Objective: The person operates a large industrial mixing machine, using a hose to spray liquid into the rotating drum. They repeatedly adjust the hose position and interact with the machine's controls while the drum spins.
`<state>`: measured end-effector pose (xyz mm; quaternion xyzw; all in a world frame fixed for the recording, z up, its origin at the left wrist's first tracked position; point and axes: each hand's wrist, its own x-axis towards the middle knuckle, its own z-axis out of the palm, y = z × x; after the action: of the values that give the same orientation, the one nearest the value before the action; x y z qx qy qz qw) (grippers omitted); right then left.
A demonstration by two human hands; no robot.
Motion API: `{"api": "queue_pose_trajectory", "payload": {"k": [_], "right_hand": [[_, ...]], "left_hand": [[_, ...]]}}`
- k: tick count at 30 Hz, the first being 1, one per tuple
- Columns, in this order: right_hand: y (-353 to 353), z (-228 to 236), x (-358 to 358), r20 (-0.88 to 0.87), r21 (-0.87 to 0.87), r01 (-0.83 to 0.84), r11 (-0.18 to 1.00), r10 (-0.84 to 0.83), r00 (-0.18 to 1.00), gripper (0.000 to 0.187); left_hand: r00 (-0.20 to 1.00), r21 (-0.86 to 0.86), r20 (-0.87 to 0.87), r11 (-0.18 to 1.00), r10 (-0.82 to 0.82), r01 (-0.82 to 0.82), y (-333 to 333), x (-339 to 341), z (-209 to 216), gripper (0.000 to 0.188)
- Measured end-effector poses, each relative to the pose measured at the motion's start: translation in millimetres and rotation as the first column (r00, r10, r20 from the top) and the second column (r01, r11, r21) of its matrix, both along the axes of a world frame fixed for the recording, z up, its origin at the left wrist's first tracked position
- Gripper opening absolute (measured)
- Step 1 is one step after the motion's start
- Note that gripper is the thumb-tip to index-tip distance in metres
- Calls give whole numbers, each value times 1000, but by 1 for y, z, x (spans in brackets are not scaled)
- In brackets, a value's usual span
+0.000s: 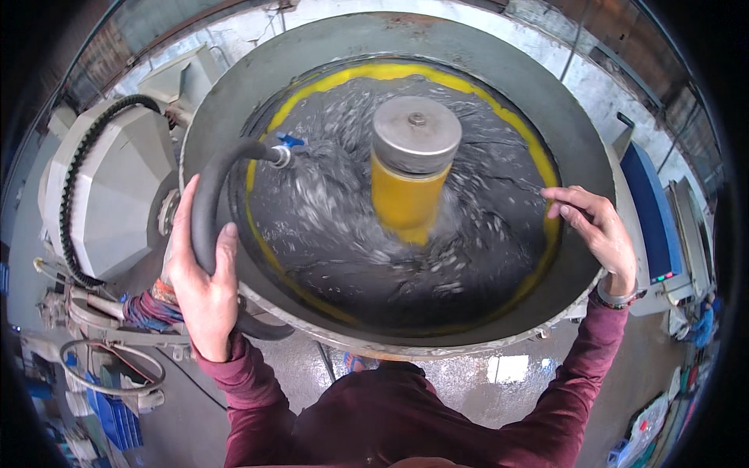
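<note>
In front of me is a large round grey tub with a yellow inner lining. Dark grey wet material with many small pieces swirls inside it, blurred by motion. A yellow column with a round metal cap rises from its middle. My left hand is closed around a thick dark grey hose at the tub's left rim. A metal valve with a blue handle ends the hose, over the material. My right hand hovers above the tub's right side, thumb and fingers pinched. What it holds, if anything, is too small to name.
Left of the tub stands a pale faceted machine housing with a black ribbed cable along it. A blue panel stands at the right. Blue crates lie at lower left, and the floor looks wet.
</note>
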<state>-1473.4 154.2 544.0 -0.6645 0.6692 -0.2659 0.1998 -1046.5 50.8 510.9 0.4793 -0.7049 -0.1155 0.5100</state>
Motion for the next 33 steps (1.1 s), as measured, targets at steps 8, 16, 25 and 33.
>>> {"api": "queue_pose_trajectory", "payload": {"k": [8,16,25,33], "right_hand": [[-2,2,3,59,-46,22,999,-19,998,39],[-2,-6,-3,140,-38,5,999,0,990,38],[-3,-4,2,105,-15,62,998,-60,993,37],[0,-10,-16,191,-125,-101,987,123,974,40]], "left_hand": [[1000,-13,24,1000,-3,3,0,0,1,52],[998,-45,60,999,12,-10,-2,2,-1,50],[999,36,-9,999,31,-31,0,1,-3,49],[999,26,34,999,-41,40,1,1,3,48]]}}
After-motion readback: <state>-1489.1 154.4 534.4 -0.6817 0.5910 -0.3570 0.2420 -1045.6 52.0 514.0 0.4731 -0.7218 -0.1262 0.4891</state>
